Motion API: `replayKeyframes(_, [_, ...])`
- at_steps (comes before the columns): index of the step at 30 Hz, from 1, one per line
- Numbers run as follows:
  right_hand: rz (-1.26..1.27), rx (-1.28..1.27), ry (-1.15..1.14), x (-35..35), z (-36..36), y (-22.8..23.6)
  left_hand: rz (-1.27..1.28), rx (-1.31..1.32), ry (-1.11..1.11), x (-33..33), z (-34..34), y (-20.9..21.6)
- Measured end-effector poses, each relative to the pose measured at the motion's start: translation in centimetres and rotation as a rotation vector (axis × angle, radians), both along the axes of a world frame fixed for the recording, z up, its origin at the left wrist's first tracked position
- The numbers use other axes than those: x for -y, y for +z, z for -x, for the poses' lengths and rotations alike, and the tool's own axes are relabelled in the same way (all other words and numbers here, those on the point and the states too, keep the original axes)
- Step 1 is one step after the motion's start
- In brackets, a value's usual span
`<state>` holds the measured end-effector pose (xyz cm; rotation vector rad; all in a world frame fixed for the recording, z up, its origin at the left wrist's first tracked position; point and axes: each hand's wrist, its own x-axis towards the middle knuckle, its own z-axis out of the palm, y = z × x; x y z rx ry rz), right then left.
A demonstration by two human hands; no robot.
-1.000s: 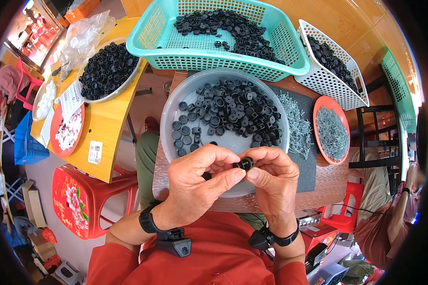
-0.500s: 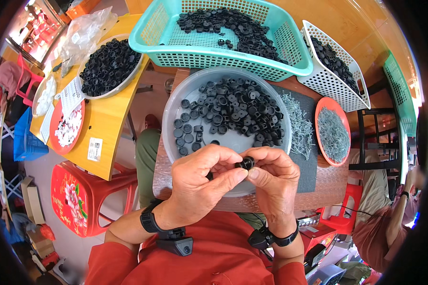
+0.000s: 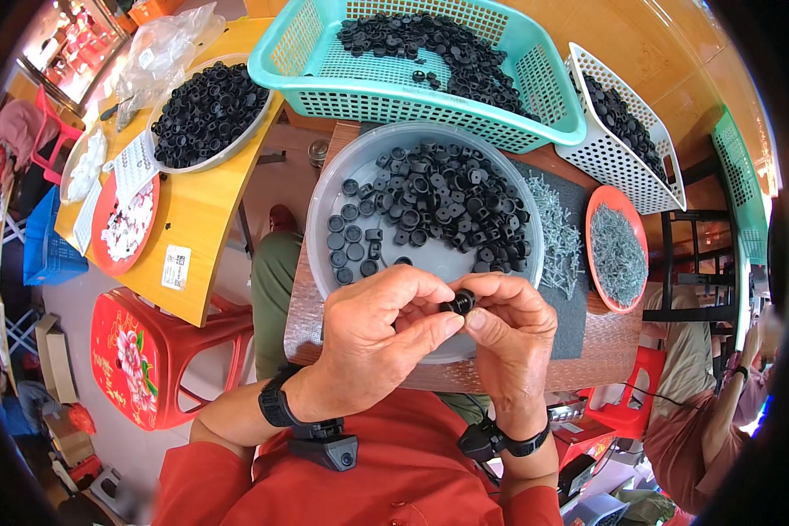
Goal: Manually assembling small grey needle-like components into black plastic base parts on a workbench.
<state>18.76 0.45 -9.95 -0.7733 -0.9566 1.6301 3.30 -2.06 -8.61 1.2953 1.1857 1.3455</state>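
Over the near rim of a round translucent tub [image 3: 323,254], both my hands meet at a small round black plastic part [image 3: 458,302]. My left hand [image 3: 381,324] pinches it between thumb and fingers from the left. From the right, the thumb and fingertips of my right hand [image 3: 510,329] close on the same part. Its shiny ring-shaped end shows between the fingertips; the rest is hidden. Many loose black parts [image 3: 447,197] lie heaped in the tub behind my hands, with several set apart at its left side.
A turquoise basket [image 3: 412,107] and a white perforated basket [image 3: 618,156] hold black parts at the back. Screws lie piled on a dark mat [image 3: 570,329] and in a red dish [image 3: 642,230]. At left, a yellow table [image 3: 210,232] stands above a red stool [image 3: 123,351]. Another person [image 3: 697,421] sits at right.
The view has shifted slightly, so the tub and baskets appear a little further right. Both hands keep hold of the black part, with only a slight change at the fingertips.
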Motion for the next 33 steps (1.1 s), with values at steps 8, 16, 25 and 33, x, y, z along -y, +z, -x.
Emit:
replayKeyframes(8, [-0.132, 0.104, -0.020, -0.08, -0.10, -0.22, 0.048, 0.099, 0.012, -0.11, -0.51, -0.38])
replayKeyframes(16, [0.050, 0.067, -0.040, 0.24, -0.12, 0.30, 0.064, 0.086, -0.058, -0.38, 0.02, -0.55])
replayKeyframes(25, [-0.071, 0.119, -0.048, 0.25, -0.05, 0.25, 0.101, 0.110, -0.083, -0.36, 0.04, -0.72])
replayKeyframes(33, [0.022, 0.047, -0.015, 0.20, -0.15, 0.48, 0.099, 0.134, -0.056, -0.56, -0.08, -0.76])
